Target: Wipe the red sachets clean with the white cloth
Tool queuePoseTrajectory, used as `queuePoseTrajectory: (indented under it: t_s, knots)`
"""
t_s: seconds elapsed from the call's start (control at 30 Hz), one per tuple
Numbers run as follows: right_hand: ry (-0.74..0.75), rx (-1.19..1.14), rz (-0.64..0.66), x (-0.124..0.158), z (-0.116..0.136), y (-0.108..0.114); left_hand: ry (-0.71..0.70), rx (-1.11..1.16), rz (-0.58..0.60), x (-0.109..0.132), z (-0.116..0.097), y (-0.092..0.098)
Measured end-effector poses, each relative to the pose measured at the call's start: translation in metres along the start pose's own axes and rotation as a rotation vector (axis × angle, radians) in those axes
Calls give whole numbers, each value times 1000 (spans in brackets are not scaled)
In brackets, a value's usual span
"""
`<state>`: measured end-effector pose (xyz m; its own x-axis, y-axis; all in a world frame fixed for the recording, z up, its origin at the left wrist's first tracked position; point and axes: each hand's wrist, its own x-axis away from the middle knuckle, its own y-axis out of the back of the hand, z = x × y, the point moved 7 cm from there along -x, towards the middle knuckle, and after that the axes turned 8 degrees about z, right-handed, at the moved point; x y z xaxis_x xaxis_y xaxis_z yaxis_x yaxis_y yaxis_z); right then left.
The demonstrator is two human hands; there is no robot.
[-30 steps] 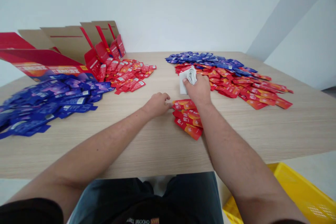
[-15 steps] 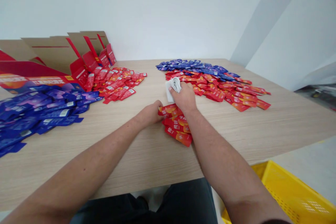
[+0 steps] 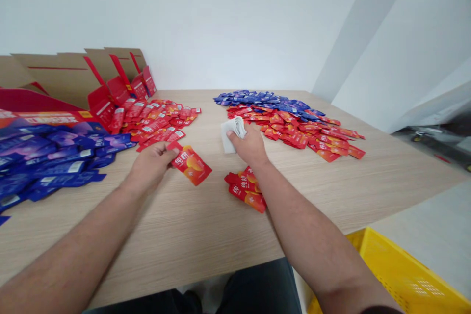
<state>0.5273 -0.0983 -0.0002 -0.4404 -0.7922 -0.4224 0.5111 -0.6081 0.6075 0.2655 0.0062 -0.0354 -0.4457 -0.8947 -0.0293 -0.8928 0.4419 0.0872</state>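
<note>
Left hand [image 3: 150,166] pinches red-orange foil sachet [image 3: 192,166]; right hand [image 3: 249,145] clutches folded white cloth [image 3: 231,132]; small red sachet stack [image 3: 243,189] lies beneath right wrist.

Yellow crate [image 3: 405,274], cardboard boxes [image 3: 73,76], blue sachets [image 3: 44,157].

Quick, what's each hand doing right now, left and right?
Left hand: closed, pinching one red packet by its end.
Right hand: closed on a white folded wad, cloth or paper, cannot tell which.
</note>
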Motion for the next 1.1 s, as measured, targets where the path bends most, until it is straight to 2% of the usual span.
queuePoseTrajectory:
  t_s: [0.1,0.23,0.33,0.43,0.53,0.63,0.9,1.0,1.1]
  knots:
    - [-21,-244,128,4,5,-11,27,155,17,3,7,-3]
    - [-67,-556,410,21,24,-32,69,226,53,7,20,-13]
    - [9,-573,644,41,53,-42,98,277,130,13,22,-24]
    - [170,-451,742,56,79,-44,112,301,170,22,15,-31]
    - [223,-280,745,62,85,-50,111,305,157,26,11,-32]
    - [159,-175,715,62,76,-57,78,282,136,25,12,-31]
    - [-71,-214,678,63,58,-60,38,259,149,23,20,-34]
    - [-96,-213,696,63,56,-62,19,262,128,27,17,-35]
    - [-66,-133,604,60,58,-56,26,338,166,32,14,-41]
